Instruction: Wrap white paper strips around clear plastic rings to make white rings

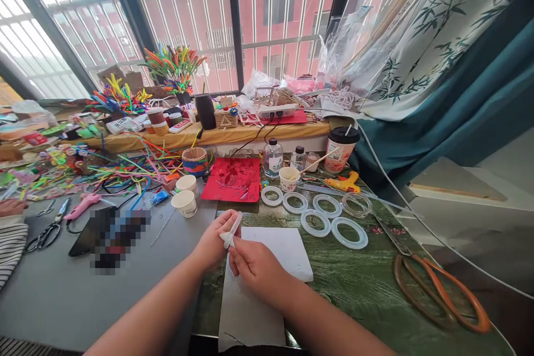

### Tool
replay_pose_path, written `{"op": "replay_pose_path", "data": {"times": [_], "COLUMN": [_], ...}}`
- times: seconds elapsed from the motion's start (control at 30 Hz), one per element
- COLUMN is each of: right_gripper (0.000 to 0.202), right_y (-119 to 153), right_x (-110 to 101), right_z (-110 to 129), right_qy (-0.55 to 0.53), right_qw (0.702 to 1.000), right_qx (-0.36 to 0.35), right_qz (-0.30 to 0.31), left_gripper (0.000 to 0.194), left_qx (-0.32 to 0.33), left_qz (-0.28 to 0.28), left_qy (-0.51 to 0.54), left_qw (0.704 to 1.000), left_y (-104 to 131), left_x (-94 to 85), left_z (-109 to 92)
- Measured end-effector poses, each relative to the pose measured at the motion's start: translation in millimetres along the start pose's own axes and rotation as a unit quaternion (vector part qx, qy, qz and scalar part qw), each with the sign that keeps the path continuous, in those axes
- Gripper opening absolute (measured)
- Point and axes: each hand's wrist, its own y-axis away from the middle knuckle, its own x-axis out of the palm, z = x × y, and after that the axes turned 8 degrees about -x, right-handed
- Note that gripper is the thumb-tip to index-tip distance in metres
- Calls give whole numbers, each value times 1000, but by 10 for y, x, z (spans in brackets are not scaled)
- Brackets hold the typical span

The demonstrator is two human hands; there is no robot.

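Both hands meet over a white sheet of paper [267,311] at the table's front. Between my left hand [214,242] and my right hand [256,264] is a translucent silicone ring mould [237,222], seen nearly edge-on. My left fingers are wrapped round its far side. A crumpled white tissue [226,238] is pressed against the ring, and the fingertips of my right hand pinch there. Exactly which fingers bear on the tissue is partly hidden. To the right, several similar silicone ring moulds [316,223] lie flat on the dark green table.
Large orange-handled scissors [442,295] lie at the right. A yellow glue gun [344,182], paper cups [184,203], bottles [273,158] and a red sheet [250,178] stand or lie beyond my hands. A phone [89,233] and another person's striped sleeve [12,242] are at the left.
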Motion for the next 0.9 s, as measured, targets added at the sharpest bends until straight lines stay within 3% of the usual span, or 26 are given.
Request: {"op": "replay_pose_path", "data": {"times": [0.1,0.23,0.3,0.43,0.57,0.67,0.77,0.83,0.9], "right_gripper": [47,41,40,43,42,44,42,39,35], "right_y": [-3,-19,-27,-45,-65,-61,-45,-40,-46], "right_x": [9,-60,-109,-165,-209,-269,-320,-339,-347], "right_z": [35,114,120,41,-14,4,-7,-53,-114], "right_qy": [-175,-470,-505,-384,-231,-97,67,148,173], "right_qw": [982,871,851,915,960,977,982,979,979], "right_qx": [75,140,138,122,100,62,19,-8,-18], "right_qz": [14,-35,-43,-22,-125,-181,-175,-141,-102], "left_gripper": [38,37,35,36,39,43,42,40,39], "left_qx": [12,54,65,42,-36,-103,-163,-182,-151], "left_qz": [-12,-32,-34,-17,49,140,201,205,164], "left_qy": [-11,-41,-46,-27,20,47,99,131,145], "left_qw": [1000,997,996,999,998,984,961,953,964], "left_y": [28,-24,-68,-125,-154,-216,-324,-397,-452], "left_x": [-12,-94,-116,-30,151,221,221,223,242], "left_z": [66,-16,-76,-93,-63,-121,-175,-155,-93]}}
